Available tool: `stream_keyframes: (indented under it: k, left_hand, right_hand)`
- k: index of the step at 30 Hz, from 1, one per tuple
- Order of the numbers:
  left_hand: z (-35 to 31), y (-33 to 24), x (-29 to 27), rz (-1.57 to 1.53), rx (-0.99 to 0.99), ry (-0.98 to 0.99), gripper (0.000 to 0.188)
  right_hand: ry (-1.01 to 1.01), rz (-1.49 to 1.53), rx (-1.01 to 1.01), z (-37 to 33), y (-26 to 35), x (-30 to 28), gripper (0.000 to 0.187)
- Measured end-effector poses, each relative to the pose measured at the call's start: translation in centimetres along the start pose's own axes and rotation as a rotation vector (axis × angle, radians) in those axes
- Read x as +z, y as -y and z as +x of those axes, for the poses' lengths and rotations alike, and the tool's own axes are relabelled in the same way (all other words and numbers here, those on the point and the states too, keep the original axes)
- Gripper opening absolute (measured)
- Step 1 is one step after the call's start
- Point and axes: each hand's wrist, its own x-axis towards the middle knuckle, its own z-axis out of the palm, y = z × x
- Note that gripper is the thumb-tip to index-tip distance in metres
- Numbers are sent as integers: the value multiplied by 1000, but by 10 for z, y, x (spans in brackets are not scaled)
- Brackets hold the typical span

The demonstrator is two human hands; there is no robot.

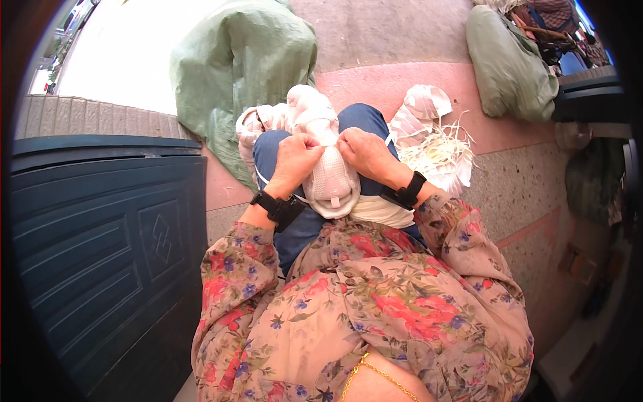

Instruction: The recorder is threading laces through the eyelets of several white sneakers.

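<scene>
A white mesh sneaker (333,175) lies on my lap between my knees, its heel tab toward me. My left hand (298,159) is closed in a pinch over the left side of the shoe's opening. Opposite it, my right hand (367,153) is also closed, with fingertips pinched close to the left ones. A white shoelace runs between the fingertips; the fingers partly cover it. White strands also show beside both wrists. Just beyond my hands, more white and pale pink sneakers (311,110) are heaped against my knees.
At right on the pink paving lies a bundle of cream laces (447,151) on white material. A green sack (248,57) stands ahead on the left; another green sack (512,67) is far right. Dark blue panelled door (107,248) at left. Cream cloth (382,211) lies across my lap.
</scene>
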Motion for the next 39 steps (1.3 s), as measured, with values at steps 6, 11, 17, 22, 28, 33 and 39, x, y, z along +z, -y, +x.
stream_keyframes:
  k: [6, 11, 17, 22, 28, 33, 39]
  left_hand:
    - [-1, 1, 0, 20, 36, -8, 22]
    - [-2, 2, 2, 24, 33, -13, 22]
    - [-3, 6, 3, -14, 75, -14, 21]
    - [0, 1, 2, 77, 103, -24, 21]
    - [1, -6, 6, 248, 108, -58, 20]
    - [-3, -6, 8, 213, 121, -76, 20]
    - [-8, 2, 12, 248, 222, -160, 21]
  right_hand:
    - [9, 158, 69, 9, -4, 6, 21]
    - [123, 385, 230, 11, 2, 1, 22]
    - [33, 211, 126, 7, -4, 7, 22]
    - [14, 172, 38, 5, -1, 4, 20]
    - [29, 20, -33, 3, -2, 4, 17]
    - [34, -18, -18, 4, 1, 9, 17]
    - [-35, -29, 44, 8, 9, 13, 16]
